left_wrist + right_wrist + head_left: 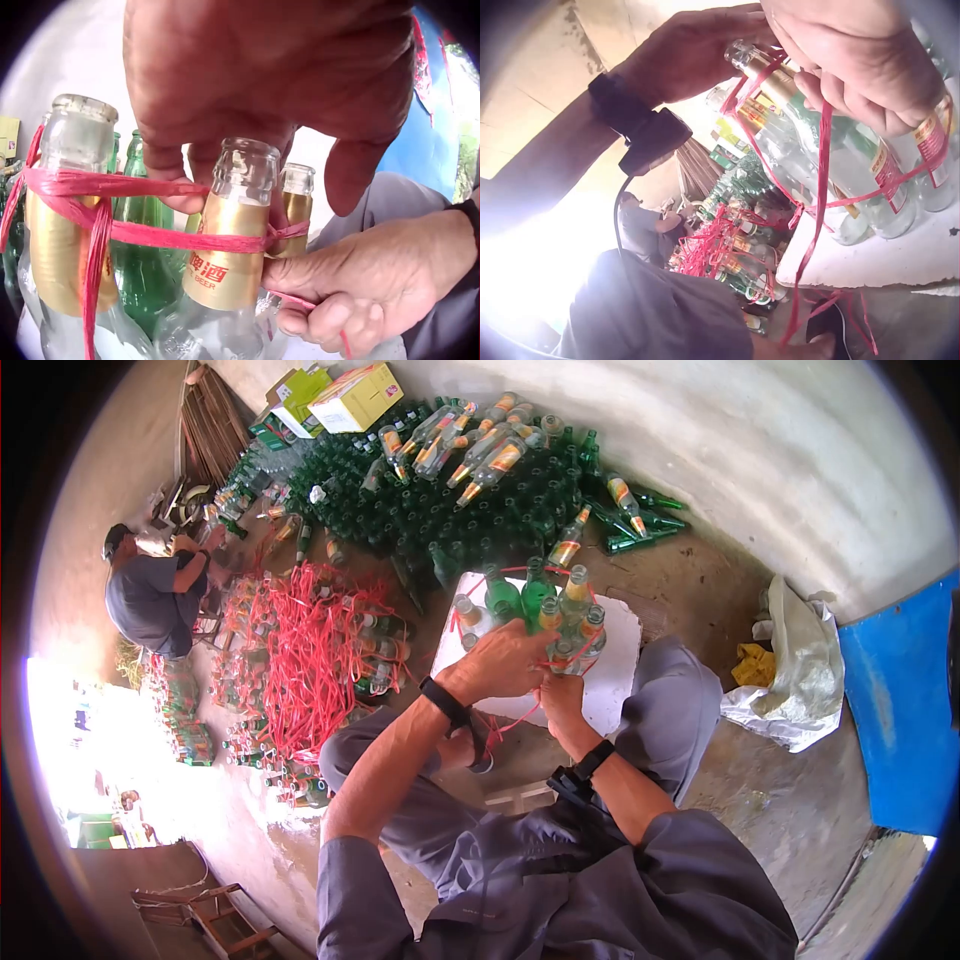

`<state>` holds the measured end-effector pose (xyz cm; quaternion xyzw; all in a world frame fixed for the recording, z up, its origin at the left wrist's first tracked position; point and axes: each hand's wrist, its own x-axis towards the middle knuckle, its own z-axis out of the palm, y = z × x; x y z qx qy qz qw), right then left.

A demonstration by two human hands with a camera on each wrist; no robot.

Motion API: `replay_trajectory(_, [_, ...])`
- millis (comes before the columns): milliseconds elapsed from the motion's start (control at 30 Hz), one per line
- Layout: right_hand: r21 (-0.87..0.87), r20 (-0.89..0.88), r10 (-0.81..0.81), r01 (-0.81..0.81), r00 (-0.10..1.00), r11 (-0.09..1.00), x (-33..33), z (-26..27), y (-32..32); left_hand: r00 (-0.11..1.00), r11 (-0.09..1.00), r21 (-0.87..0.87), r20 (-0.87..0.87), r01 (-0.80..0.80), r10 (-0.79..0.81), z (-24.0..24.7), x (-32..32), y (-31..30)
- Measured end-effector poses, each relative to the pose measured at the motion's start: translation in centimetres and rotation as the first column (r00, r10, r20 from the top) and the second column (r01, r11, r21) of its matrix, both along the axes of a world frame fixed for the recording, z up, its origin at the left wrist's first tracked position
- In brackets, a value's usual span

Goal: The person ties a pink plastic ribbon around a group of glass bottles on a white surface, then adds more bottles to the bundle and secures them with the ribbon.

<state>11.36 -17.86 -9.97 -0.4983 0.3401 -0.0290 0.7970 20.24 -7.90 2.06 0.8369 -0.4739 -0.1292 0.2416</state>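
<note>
A cluster of glass beer bottles, green (539,592) and clear with gold neck labels (229,232), stands upright on a white block (832,262). Red plastic twine (172,238) loops around the outer necks, and a loose length (821,180) hangs down past the block. My left hand (505,658) reaches over the necks, its fingers bent down behind a clear bottle and holding the twine there; its thumb stands apart. Low beside that same bottle, my right hand (349,281) pinches a strand of twine between thumb and fingers.
Many green bottles (440,510) crowd the floor ahead, with labelled bottles lying on top. Bundles tied with red twine (310,660) stand at left, near a seated person (155,595). A white sack (800,680) and a blue panel (905,700) are at right.
</note>
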Motion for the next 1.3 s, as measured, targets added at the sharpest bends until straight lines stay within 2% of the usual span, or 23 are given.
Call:
replay_trajectory(67, [0.031,0.023,-0.002,0.001,1.0,1.0,0.2,0.2,0.0,0.999,0.977,0.209,-0.025,0.031,-0.027,0.3,0.3,-0.4])
replay_trajectory(133, [0.0,-0.058,0.12,-0.12,0.991,0.993,0.1,0.5,0.0,0.999,0.966,0.253,-0.026,0.05,-0.045,0.6,0.7,-0.6])
replay_trajectory(167, [0.005,-0.057,0.119,-0.119,0.991,0.993,0.1,0.7,-0.1,0.998,0.953,0.296,-0.031,0.069,-0.062,0.7,0.8,-0.6])
replay_trajectory(233, [0.1,-0.16,0.181,-0.167,0.97,0.981,0.1,0.9,-0.3,0.996,0.947,0.309,-0.01,0.091,-0.092,1.1,0.9,-0.6])
replay_trajectory(367, [0.145,-0.114,0.189,-0.172,0.975,0.974,-0.2,2.1,-0.6,0.983,0.941,0.296,0.032,0.164,-0.182,2.1,0.8,-0.7])
replay_trajectory(433, [0.226,-0.122,0.131,-0.101,0.984,0.969,-0.4,3.1,-0.8,0.98,0.94,0.295,0.044,0.171,-0.192,2.4,0.8,-0.6])
replay_trajectory(567, [0.312,-0.072,0.176,-0.145,0.982,0.939,-0.6,2.6,-1.2,0.979,0.935,0.305,0.037,0.178,-0.199,2.8,0.7,-0.7])
replay_trajectory(600, [0.264,-0.127,0.209,-0.17,0.97,0.949,-0.5,2.5,-1.2,0.98,0.935,0.307,0.036,0.177,-0.198,2.6,0.7,-0.6])
replay_trajectory(667, [0.218,-0.182,0.24,-0.199,0.954,0.955,-0.7,1.3,-0.9,0.966,0.944,0.286,0.149,0.164,-0.213,2.2,0.6,-0.5])
replay_trajectory(733, [0.114,0.102,0.161,-0.173,0.982,0.978,-1.6,-0.7,-0.2,0.962,0.941,0.299,0.168,0.161,-0.218,2.2,0.6,-0.5])
replay_trajectory(767, [0.115,0.102,0.162,-0.174,0.981,0.978,-2.0,-1.3,-0.2,0.957,0.938,0.311,0.186,0.156,-0.221,2.3,0.5,-0.5])
replay_trajectory(833, [-0.01,0.097,0.208,-0.208,0.973,0.978,-2.4,-2.2,-0.1,0.955,0.932,0.332,0.199,0.146,-0.22,2.3,0.4,-0.6])
replay_trajectory(967, [-0.08,0.074,0.228,-0.222,0.971,0.972,-2.6,-2.9,0.3,0.951,0.919,0.371,0.211,0.135,-0.225,2.1,0.5,-0.6])
replay_trajectory(1033, [-0.178,0.136,0.173,-0.148,0.976,0.973,-2.5,-2.2,0.4,0.943,0.929,0.345,0.245,0.132,-0.225,2.0,0.5,-0.5])
replay_trajectory(1100, [-0.15,0.138,0.148,-0.127,0.979,0.981,-2.2,-1.0,0.1,0.933,0.938,0.319,0.277,0.135,-0.228,1.9,0.5,-0.4])
replay_trajectory(1167, [-0.123,0.138,0.12,-0.103,0.983,0.987,-2.0,-1.1,0.0,0.93,0.924,0.365,0.287,0.115,-0.229,2.1,0.6,-0.7])
replay_trajectory(1233, [-0.104,0.199,0.141,-0.122,0.97,0.987,-1.7,-1.8,0.0,0.933,0.924,0.367,0.283,0.111,-0.224,2.4,0.6,-0.9])
replay_trajectory(1300, [-0.151,0.165,0.189,-0.164,0.968,0.975,-2.1,-2.0,0.0,0.935,0.924,0.369,0.279,0.105,-0.217,2.4,0.7,-0.9])
